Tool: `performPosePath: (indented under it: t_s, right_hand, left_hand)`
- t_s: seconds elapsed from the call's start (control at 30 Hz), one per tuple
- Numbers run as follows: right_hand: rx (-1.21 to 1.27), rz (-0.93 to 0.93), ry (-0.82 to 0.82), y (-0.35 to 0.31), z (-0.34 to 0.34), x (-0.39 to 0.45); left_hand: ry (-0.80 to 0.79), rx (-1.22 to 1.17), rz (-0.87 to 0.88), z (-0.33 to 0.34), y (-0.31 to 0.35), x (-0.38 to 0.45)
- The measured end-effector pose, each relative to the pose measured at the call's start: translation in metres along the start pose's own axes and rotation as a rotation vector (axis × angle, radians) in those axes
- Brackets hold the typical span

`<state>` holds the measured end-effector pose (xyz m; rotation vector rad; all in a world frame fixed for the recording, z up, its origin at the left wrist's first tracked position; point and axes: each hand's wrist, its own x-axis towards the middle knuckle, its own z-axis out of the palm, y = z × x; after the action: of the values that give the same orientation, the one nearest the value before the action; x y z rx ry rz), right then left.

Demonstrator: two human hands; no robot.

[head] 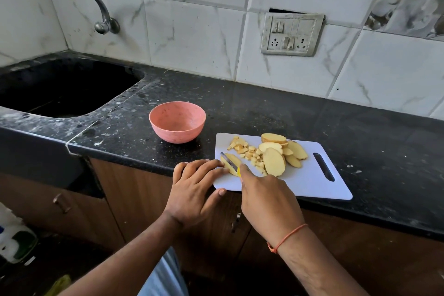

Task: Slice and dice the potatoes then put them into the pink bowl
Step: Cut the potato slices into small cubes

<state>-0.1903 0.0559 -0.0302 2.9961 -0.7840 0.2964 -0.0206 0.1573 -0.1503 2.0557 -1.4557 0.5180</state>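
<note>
Head view shows the right hand [263, 196] wrapped round a knife [229, 162] with a yellow handle, its blade laid across a potato slice [231, 163] at the near left corner of the white cutting board [310, 182]. The left hand [194, 190] pins that slice with its fingertips [222, 168], which sit right against the blade, fingers stretched rather than curled round anything.

The main risk, as I judge it, is a nicked finger: the tips lie just beside the edge, and the slice is thin and may be slippery. The board also overhangs the front of the black counter [264, 108] a little, so hard pressure near that corner could tip or shift it and send pieces to the floor.

Diced cubes [249, 152] lie in a loose heap mid-board, with uncut slices [275, 158] piled just to their right. The pink bowl [177, 125] stands on the counter just left of the board; it looks empty, though its near inner wall is hidden. Nothing lies between board and bowl. A sink [60, 89] and tap [96, 5] lie well off to the left, a switch plate [292, 33] on the tiled wall behind.
</note>
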Motion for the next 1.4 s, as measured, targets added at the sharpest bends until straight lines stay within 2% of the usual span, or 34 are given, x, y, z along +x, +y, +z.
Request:
performPosePath:
  t_s: [0.23,0.53,0.9,1.07,1.3,1.4]
  right_hand:
    - [-0.13,0.008,-0.081,-0.011,-0.005,0.002]
    - [-0.129,-0.003,-0.069,-0.002,-0.003,-0.001]
    - [-0.11,-0.013,-0.132,0.01,-0.015,-0.026]
    - [-0.093,-0.003,-0.093,0.024,-0.014,-0.047]
    - [-0.012,-0.035,-0.049,0.043,-0.026,-0.062]
    - [0.271,-0.01,0.002,0.057,-0.03,-0.057]
  left_hand:
    - [0.007,0.001,0.003,0.002,-0.001,0.0]
    - [-0.021,0.023,-0.006,0.001,-0.002,0.0]
    - [-0.015,0.041,-0.006,-0.001,0.002,0.001]
    - [-0.032,0.045,-0.015,-0.002,0.003,0.001]
    - [-0.049,0.031,-0.023,-0.005,0.004,0.0]
    - [-0.059,0.02,-0.032,-0.008,0.007,0.001]
